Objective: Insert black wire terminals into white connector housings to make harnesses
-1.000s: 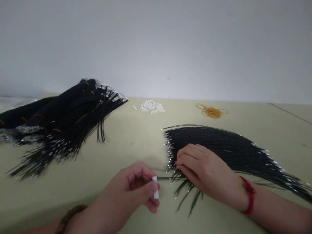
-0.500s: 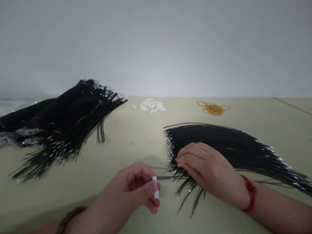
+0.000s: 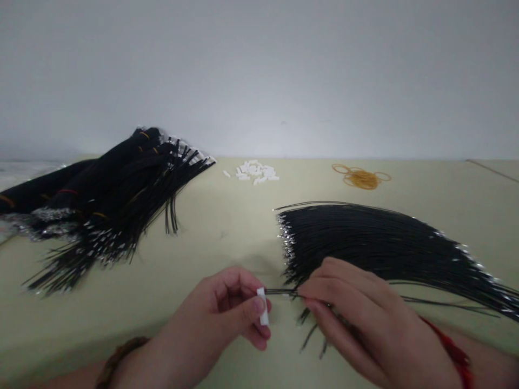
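The left hand [image 3: 214, 308] pinches a white connector [image 3: 263, 306] while the right hand [image 3: 352, 319] pinches a black wire [image 3: 281, 292] at its end.

head-worn camera looks forward and down at left hand [image 3: 214, 310] and right hand [image 3: 357, 319].

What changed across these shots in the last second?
The right hand has moved off the top of the black wire fan, down toward its near edge, and seems to pinch a few black wires by the white connector. The left hand still holds that connector; the wire bundles stayed put.
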`<move>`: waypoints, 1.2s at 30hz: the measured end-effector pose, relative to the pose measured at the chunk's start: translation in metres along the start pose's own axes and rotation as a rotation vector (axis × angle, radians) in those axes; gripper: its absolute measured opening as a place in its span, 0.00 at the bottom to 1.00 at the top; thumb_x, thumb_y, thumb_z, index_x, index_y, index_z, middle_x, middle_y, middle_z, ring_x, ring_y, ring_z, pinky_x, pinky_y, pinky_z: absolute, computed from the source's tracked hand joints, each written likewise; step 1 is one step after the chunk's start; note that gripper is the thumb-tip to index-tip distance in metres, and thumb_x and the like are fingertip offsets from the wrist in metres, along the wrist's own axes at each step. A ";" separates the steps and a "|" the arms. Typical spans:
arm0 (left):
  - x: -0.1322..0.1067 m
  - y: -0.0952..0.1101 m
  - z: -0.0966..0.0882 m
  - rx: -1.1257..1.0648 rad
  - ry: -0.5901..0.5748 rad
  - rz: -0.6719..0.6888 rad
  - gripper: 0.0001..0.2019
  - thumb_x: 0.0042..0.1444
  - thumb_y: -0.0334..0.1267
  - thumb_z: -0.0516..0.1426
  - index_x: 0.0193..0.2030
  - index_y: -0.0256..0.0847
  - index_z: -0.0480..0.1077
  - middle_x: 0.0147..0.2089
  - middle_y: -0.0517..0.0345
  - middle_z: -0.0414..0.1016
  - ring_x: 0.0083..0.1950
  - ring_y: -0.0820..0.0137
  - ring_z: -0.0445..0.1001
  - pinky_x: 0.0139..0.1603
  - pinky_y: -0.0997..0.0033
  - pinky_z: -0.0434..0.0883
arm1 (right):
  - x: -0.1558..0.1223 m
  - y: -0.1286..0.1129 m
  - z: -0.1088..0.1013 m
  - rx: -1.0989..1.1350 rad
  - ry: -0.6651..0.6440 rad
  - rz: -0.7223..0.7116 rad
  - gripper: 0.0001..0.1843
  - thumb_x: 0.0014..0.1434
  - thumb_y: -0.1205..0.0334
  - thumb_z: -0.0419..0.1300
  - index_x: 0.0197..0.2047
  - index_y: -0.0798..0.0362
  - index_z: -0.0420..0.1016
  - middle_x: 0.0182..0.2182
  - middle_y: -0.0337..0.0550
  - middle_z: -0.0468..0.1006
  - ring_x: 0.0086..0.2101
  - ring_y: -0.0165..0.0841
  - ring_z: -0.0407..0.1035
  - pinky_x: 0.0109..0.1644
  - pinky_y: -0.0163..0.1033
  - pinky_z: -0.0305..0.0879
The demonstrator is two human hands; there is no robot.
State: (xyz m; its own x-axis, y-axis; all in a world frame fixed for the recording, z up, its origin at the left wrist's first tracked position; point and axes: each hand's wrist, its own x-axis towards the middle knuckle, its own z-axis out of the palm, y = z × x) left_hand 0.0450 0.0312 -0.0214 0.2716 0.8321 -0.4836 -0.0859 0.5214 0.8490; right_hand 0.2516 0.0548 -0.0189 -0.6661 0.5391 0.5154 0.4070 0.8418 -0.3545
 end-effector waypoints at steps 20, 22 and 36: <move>-0.001 0.000 0.001 -0.068 -0.005 0.004 0.09 0.49 0.35 0.62 0.29 0.34 0.66 0.22 0.61 0.74 0.23 0.76 0.72 0.26 0.79 0.70 | -0.008 -0.021 0.015 -0.046 -0.051 0.078 0.20 0.67 0.64 0.42 0.28 0.56 0.69 0.24 0.39 0.64 0.27 0.23 0.56 0.31 0.31 0.48; -0.001 0.001 0.002 -0.063 0.011 0.008 0.09 0.49 0.35 0.62 0.28 0.34 0.65 0.22 0.61 0.74 0.23 0.76 0.72 0.26 0.79 0.71 | -0.007 -0.021 0.015 -0.051 -0.057 0.077 0.21 0.67 0.65 0.42 0.27 0.57 0.68 0.24 0.40 0.64 0.27 0.23 0.56 0.31 0.31 0.49; -0.002 -0.001 0.001 -0.033 -0.016 0.027 0.07 0.51 0.32 0.60 0.30 0.34 0.65 0.23 0.62 0.74 0.24 0.77 0.73 0.27 0.79 0.71 | -0.011 -0.023 0.017 -0.091 -0.023 0.091 0.22 0.66 0.69 0.40 0.28 0.56 0.71 0.25 0.39 0.65 0.30 0.23 0.59 0.35 0.29 0.53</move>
State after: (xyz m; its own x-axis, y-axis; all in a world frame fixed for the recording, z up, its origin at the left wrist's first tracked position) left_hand 0.0455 0.0282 -0.0212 0.2838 0.8428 -0.4573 -0.1250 0.5054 0.8538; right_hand 0.2390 0.0285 -0.0298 -0.6377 0.6135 0.4657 0.5206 0.7889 -0.3264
